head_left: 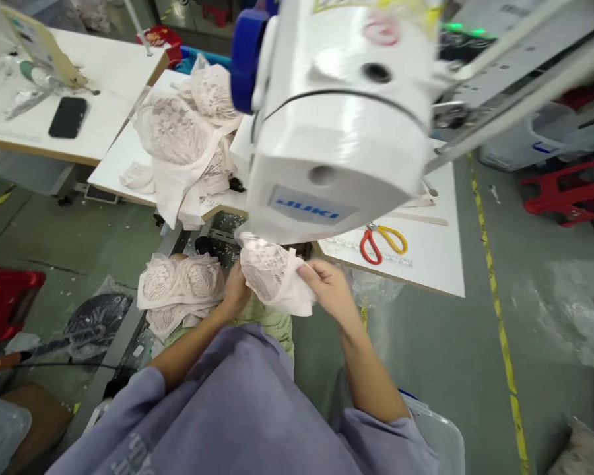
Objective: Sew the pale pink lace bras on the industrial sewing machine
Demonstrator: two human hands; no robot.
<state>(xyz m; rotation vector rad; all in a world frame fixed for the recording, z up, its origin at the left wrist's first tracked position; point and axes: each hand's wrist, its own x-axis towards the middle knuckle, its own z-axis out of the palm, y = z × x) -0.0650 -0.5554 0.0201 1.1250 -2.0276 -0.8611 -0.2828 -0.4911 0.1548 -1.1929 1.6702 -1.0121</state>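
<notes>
A pale pink lace bra [277, 274] hangs between my two hands, just below the head of a white sewing machine [336, 158]. My right hand [329, 287] pinches its right edge between thumb and fingers. At the bra's left side, my left hand [236, 289] is closed on it, with the fingertips partly hidden behind the fabric. More lace bras [181, 287] lie stacked by my left forearm. The machine head hides the needle area and the far end of the held bra.
A heap of lace bras [178, 132] covers the table's left part. Scissors with red and yellow handles [383, 243] lie on the right part, over a printed ruler. A black phone [68, 117] rests on the neighbouring table. Red stools [571, 191] and a clear bin [438, 435] stand around.
</notes>
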